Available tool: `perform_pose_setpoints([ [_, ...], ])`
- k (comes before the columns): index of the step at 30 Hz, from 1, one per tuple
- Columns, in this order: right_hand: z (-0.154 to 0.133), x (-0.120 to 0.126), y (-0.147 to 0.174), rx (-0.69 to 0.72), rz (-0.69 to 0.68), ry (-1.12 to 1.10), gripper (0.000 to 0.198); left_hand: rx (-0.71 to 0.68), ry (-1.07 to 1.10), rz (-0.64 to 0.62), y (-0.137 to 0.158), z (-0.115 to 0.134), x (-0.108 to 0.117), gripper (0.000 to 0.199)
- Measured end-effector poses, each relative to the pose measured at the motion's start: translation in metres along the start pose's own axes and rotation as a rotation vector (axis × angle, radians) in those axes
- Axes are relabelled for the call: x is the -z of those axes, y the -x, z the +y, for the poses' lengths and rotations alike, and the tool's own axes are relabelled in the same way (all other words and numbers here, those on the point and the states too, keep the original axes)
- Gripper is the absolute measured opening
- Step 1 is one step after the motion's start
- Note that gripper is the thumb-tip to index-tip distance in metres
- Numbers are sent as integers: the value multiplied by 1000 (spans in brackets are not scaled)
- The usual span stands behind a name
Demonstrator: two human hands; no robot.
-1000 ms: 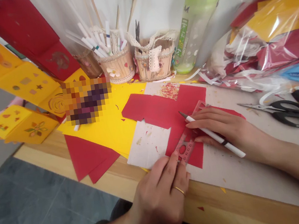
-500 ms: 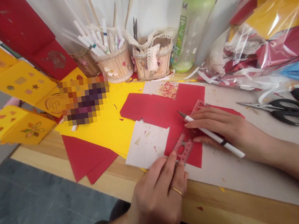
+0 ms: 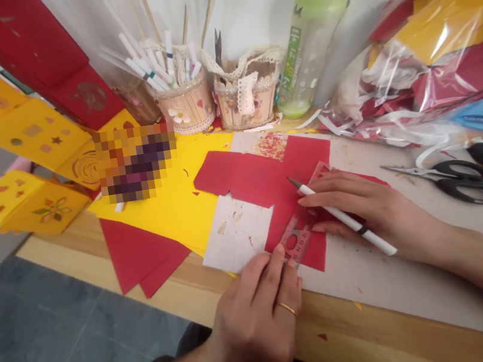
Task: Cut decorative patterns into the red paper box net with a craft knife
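A clear plastic ruler lies slantwise across a cross-shaped piece of red paper. Its near end is pinched under the fingers of my left hand, which wears a gold ring. A white felt-tip pen rests between the fingers of my right hand, its dark tip pointing up and left, seemingly above the paper. Fingertips of that same hand reach the ruler's far part, partly covering it. Yellow paper and a pale sheet lie under the red piece's left side.
Black-handled scissors lie at right. Behind stand a pot of pens, a second lace-trimmed pot and a green-topped bottle. A plastic bag fills the back right. Red sheets overhang the front edge, near decorated yellow folded card.
Almost nothing differs. Both hands, the ruler and the pen keep their places; the view has shifted very slightly.
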State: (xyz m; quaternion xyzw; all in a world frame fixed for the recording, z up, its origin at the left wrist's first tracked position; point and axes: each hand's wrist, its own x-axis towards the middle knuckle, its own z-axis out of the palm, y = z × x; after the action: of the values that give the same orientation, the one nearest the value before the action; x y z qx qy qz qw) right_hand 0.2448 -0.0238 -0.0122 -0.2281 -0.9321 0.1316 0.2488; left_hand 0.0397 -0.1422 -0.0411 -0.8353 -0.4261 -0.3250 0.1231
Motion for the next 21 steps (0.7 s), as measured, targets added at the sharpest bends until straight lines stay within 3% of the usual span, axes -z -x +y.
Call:
perform_pose_setpoints([
  [3,-11,12,-3,-136,45,-72,20,12,-6,10,0,2,0,16],
  [8,-36,26,-10,-478,205,-308,7,-17,-27,-10,-2,3,0,15],
  [21,-42,4,-9,-433,22,-392,17,-39,-100,16,-3,2,3,16],
])
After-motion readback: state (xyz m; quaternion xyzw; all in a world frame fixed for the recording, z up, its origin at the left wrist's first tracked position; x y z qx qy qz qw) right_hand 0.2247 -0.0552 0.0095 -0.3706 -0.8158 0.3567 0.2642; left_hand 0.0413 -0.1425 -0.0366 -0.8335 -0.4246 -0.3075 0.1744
